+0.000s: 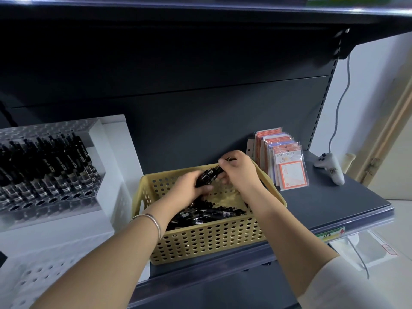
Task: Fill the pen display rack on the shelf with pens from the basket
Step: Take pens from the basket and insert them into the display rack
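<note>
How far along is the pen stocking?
Partway. The rack already holds rows of pens, though its front holes sit empty. The left hand and right hand grip a bunch above the basket, where a pile is left.

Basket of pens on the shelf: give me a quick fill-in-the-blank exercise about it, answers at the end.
1. The left hand and right hand hold a bundle of black pens over the ____ basket.
2. The pen display rack stands on the basket's ____ side.
3. A silver bracelet circles the ____ wrist.
Missing words: yellow; left; left.
</note>
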`<state>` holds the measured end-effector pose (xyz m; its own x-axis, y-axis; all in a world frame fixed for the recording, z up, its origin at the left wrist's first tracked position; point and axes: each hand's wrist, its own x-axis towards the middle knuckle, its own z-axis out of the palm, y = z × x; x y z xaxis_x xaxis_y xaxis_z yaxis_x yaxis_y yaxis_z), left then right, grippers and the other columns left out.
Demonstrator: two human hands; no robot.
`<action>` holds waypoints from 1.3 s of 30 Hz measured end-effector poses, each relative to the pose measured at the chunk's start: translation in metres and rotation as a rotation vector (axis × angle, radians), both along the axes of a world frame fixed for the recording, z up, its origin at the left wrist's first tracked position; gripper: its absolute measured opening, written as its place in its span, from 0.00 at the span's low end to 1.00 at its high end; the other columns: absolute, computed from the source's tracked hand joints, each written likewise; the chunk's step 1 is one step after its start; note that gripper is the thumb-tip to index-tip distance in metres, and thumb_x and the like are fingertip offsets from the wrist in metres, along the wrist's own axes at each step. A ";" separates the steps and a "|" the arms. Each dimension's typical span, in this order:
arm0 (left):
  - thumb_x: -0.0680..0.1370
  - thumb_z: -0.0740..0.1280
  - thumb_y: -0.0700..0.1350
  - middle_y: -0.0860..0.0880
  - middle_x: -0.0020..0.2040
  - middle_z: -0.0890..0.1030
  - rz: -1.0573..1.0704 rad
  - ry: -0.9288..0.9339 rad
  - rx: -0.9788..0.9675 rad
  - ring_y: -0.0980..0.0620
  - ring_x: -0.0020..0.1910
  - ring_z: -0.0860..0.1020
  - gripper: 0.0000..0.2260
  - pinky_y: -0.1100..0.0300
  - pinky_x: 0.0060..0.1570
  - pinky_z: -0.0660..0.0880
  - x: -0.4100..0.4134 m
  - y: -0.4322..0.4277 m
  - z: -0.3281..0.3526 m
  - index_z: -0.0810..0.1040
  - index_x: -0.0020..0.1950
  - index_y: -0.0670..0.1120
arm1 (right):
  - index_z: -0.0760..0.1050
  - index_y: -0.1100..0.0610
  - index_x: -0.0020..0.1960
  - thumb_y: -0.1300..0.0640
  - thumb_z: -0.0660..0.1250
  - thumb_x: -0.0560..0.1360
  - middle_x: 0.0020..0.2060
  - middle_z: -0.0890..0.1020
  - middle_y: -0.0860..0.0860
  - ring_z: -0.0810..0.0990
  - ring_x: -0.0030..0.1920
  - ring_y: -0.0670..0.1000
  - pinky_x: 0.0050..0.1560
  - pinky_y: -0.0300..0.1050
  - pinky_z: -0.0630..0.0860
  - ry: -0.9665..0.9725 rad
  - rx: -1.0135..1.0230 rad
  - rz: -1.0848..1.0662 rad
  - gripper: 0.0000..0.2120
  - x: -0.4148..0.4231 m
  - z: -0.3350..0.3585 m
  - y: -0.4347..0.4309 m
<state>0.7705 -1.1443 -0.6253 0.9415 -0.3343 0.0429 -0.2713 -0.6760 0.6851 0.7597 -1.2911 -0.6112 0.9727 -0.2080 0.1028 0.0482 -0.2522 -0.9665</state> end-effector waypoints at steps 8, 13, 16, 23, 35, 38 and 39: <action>0.76 0.68 0.46 0.53 0.47 0.80 0.111 0.027 -0.331 0.51 0.50 0.78 0.10 0.59 0.52 0.70 -0.026 0.003 0.024 0.76 0.56 0.47 | 0.75 0.57 0.52 0.60 0.57 0.81 0.43 0.84 0.53 0.75 0.37 0.49 0.37 0.42 0.75 -0.032 0.434 0.013 0.08 -0.016 0.011 0.002; 0.76 0.68 0.45 0.56 0.40 0.79 0.089 0.039 -0.280 0.57 0.41 0.79 0.09 0.69 0.38 0.71 -0.038 0.014 0.045 0.76 0.55 0.48 | 0.76 0.55 0.52 0.62 0.55 0.82 0.45 0.84 0.53 0.73 0.39 0.48 0.40 0.42 0.74 -0.055 0.525 0.087 0.11 -0.029 0.030 0.015; 0.76 0.68 0.46 0.54 0.47 0.80 0.126 -0.040 -0.255 0.58 0.42 0.76 0.12 0.70 0.38 0.70 -0.047 0.019 0.058 0.74 0.58 0.49 | 0.76 0.56 0.53 0.60 0.59 0.80 0.44 0.82 0.53 0.73 0.36 0.46 0.36 0.40 0.73 -0.065 0.507 0.088 0.08 -0.035 0.045 0.026; 0.75 0.69 0.46 0.51 0.48 0.79 0.132 -0.120 -0.262 0.49 0.50 0.79 0.13 0.55 0.53 0.75 -0.067 0.038 0.072 0.74 0.58 0.47 | 0.76 0.57 0.44 0.61 0.65 0.77 0.34 0.76 0.51 0.72 0.30 0.44 0.32 0.37 0.73 -0.077 0.416 0.019 0.04 -0.051 0.062 0.051; 0.76 0.68 0.42 0.52 0.37 0.81 0.127 -0.147 -0.424 0.60 0.34 0.79 0.04 0.72 0.34 0.73 -0.096 0.092 0.086 0.74 0.45 0.50 | 0.76 0.56 0.47 0.57 0.65 0.77 0.35 0.77 0.50 0.75 0.32 0.45 0.34 0.39 0.76 -0.114 0.331 0.150 0.03 -0.078 0.088 0.099; 0.76 0.68 0.43 0.52 0.37 0.81 0.174 -0.175 -0.444 0.63 0.30 0.77 0.04 0.72 0.29 0.69 -0.102 0.106 0.086 0.74 0.45 0.50 | 0.77 0.56 0.49 0.57 0.67 0.77 0.36 0.79 0.50 0.77 0.34 0.45 0.37 0.39 0.78 -0.123 0.256 0.109 0.03 -0.078 0.089 0.113; 0.76 0.68 0.43 0.52 0.37 0.81 0.194 -0.180 -0.455 0.62 0.31 0.76 0.04 0.71 0.29 0.69 -0.104 0.110 0.087 0.74 0.44 0.50 | 0.77 0.56 0.49 0.57 0.66 0.77 0.37 0.79 0.51 0.78 0.34 0.45 0.38 0.39 0.78 -0.126 0.251 0.108 0.03 -0.078 0.089 0.118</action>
